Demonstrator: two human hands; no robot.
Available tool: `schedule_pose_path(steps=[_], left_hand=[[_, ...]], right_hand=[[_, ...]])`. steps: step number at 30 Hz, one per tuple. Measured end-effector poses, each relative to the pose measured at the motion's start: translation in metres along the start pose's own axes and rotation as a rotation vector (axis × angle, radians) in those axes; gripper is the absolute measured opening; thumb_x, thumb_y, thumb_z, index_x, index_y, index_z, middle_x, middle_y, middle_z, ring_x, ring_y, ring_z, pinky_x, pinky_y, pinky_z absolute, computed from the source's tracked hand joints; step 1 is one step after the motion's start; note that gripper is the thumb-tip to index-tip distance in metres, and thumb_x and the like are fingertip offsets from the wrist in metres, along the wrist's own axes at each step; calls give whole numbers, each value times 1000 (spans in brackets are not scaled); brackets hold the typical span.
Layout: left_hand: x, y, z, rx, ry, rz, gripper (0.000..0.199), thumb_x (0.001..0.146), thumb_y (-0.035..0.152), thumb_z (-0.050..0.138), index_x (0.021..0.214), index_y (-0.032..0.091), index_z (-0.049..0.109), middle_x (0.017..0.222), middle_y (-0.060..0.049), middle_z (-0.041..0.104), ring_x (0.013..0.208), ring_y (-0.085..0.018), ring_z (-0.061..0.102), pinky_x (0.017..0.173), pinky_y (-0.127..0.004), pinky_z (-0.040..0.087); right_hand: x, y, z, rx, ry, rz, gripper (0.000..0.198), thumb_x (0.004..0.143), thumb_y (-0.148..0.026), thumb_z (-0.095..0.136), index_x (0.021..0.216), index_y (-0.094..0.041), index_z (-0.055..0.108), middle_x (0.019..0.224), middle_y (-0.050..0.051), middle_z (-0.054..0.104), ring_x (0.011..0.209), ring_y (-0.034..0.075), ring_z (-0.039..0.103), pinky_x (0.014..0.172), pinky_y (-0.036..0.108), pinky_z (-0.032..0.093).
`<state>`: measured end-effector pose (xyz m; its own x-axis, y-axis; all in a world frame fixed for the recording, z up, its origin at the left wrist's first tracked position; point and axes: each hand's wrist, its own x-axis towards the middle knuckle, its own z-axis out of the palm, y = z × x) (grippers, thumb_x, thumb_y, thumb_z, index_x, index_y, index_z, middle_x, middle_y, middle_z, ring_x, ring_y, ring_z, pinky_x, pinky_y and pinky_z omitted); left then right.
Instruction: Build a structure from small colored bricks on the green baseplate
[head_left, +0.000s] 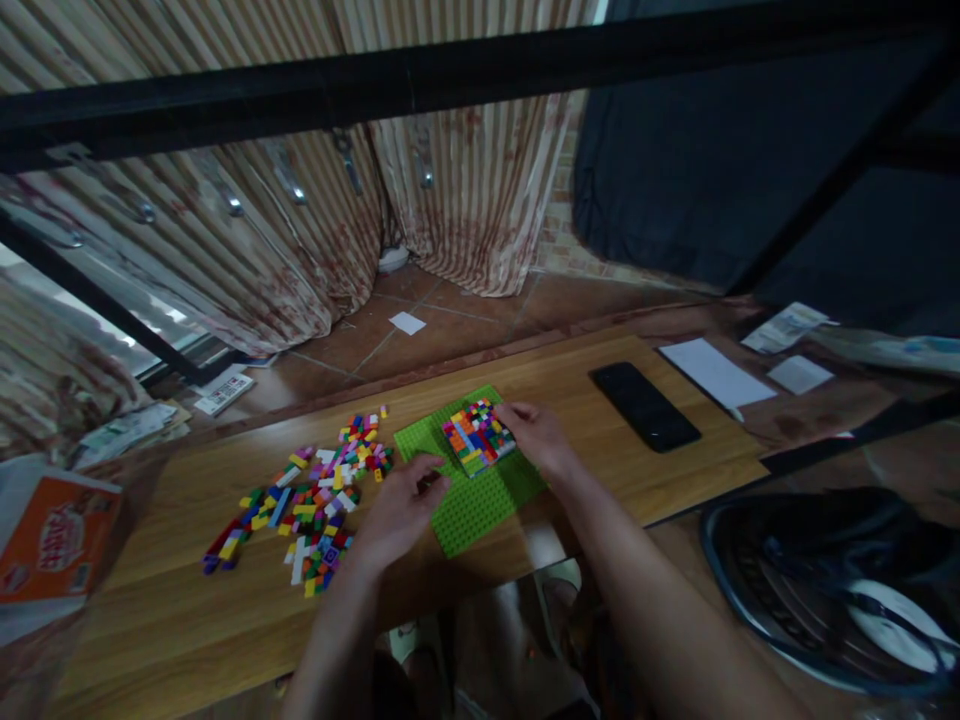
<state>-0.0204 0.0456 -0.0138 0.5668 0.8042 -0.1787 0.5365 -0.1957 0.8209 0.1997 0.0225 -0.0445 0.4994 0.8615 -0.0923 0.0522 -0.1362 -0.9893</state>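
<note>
A square build of many-coloured toy bricks (478, 434) rests on a green studded baseplate (469, 520). My right hand (538, 437) is at the build's right side, its fingers closed together against the upper right corner; any small brick under the fingertips is hidden. Over the baseplate's left edge is my left hand (405, 503), fingers curled and a gap showing between thumb and fingers. Nothing shows in that gap. Left of this hand, loose toy bricks (324, 490) of many colours lie scattered in a heap.
The wooden table (187, 620) also bears a black phone (645, 405) and a white sheet of paper (716, 373) on the right. An orange and white box (56, 540) stands at the left. A fan-like round appliance (817, 600) is at the lower right.
</note>
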Motion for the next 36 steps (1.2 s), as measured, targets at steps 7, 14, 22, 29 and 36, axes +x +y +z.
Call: schedule_pose_path(steps=[7,14,22,29,36], left_hand=[[0,3,3,7,-11,12,31,85,35,53,107,16,64,87,-6,69,78,-19,63,70,-30,48],[-5,2,3,7,-6,28,26,85,33,55,102,17,67,88,-5,70,80,-18,64,72,-29,48],[-14,-5,-3,-3,70,63,29,85,31,54,104,14,67,90,-7,71,82,-18,64,72,-28,48],[-26,-22,-50,153,313,-22,21,83,19,49,87,16,70,81,-4,69,76,-16,61,70,-26,44],[-26,-19,-44,514,351,-278,16,81,22,55,86,17,70,83,-10,72,81,-23,65,72,-30,44]], right_hand=[[-4,-2,1,-134,25,-50,35,75,-49,63,83,-18,76,77,5,75,69,20,67,65,29,48],[-10,-8,0,-194,36,-51,39,74,-50,64,85,-15,77,78,6,76,71,22,68,62,29,47],[-8,-7,-4,-199,37,-5,45,67,-54,69,85,-13,77,75,7,75,69,21,67,58,28,48],[-6,-15,-9,-88,270,26,44,72,-58,64,70,-14,71,65,8,69,56,17,60,47,26,42],[-19,-26,9,-87,283,-181,31,75,-48,63,70,-17,70,67,4,67,59,15,57,53,26,43]])
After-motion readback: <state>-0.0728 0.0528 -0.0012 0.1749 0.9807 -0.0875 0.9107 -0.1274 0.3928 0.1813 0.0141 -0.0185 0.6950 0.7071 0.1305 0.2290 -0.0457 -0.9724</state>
